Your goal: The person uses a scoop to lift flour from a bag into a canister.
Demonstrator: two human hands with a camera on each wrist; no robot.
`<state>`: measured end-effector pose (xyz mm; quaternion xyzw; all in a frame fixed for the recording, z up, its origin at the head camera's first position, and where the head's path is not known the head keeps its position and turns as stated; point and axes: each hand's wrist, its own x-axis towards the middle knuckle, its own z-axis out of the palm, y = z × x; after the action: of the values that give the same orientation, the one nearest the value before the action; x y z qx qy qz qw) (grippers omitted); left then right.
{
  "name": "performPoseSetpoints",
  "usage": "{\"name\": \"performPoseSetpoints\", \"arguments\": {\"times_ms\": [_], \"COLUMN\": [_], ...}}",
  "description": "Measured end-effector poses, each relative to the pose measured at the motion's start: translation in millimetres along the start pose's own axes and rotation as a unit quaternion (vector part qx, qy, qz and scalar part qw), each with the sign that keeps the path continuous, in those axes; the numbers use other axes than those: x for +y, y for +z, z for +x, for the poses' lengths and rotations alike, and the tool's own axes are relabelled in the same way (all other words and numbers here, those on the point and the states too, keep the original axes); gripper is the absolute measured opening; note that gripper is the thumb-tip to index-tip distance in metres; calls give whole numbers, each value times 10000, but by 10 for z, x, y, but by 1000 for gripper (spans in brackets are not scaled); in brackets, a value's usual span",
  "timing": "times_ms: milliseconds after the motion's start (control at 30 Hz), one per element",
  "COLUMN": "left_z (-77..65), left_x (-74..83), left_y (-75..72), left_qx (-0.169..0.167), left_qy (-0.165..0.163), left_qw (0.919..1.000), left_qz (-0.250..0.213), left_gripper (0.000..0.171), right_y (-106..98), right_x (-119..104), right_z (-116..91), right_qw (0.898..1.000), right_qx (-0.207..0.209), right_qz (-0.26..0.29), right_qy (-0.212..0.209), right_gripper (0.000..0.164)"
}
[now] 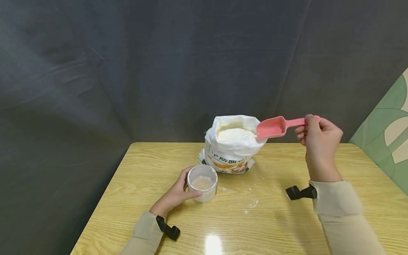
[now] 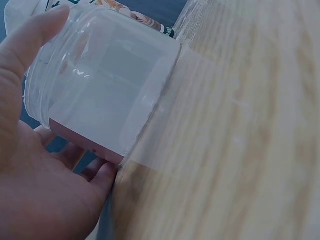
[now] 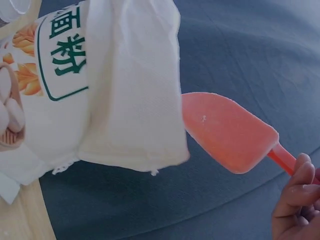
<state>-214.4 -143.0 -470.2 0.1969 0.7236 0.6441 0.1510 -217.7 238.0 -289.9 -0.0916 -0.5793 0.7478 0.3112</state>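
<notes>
My right hand grips the handle of a pink scoop at the right of the head view. The tip of the scoop is at the right rim of an open white flour bag, and its bowl looks empty. Pale flour shows inside the bag's rolled-down mouth. On the table in front of the bag stands a clear plastic jar with a little pale content at its bottom. My left hand holds this jar from the left, its thumb at the near side and its other fingers round the far side.
The wooden table bears small spills of flour to the right of the jar. A dark cloth hangs behind and to the left. At the far right is a green patterned panel. Each wrist wears a black strap.
</notes>
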Motion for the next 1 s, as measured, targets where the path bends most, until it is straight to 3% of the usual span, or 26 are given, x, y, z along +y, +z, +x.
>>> {"name": "performPoseSetpoints", "arguments": {"times_ms": [333, 667, 1000], "left_z": [18, 11, 9], "left_x": [-29, -41, -60], "left_y": [-2, 7, -1], "left_qx": [23, 7, 28], "left_qy": [6, -51, -45], "left_qw": [10000, 10000, 10000], "left_qz": [31, -8, 3], "left_gripper": [93, 92, 91], "right_y": [246, 432, 528], "right_x": [146, 237, 271], "right_z": [-35, -126, -152], "right_qw": [9964, 9821, 9829], "right_qx": [-499, -994, -920], "right_qz": [-655, -1441, -1220], "right_qy": [205, 691, 1027], "right_gripper": [28, 31, 28]}}
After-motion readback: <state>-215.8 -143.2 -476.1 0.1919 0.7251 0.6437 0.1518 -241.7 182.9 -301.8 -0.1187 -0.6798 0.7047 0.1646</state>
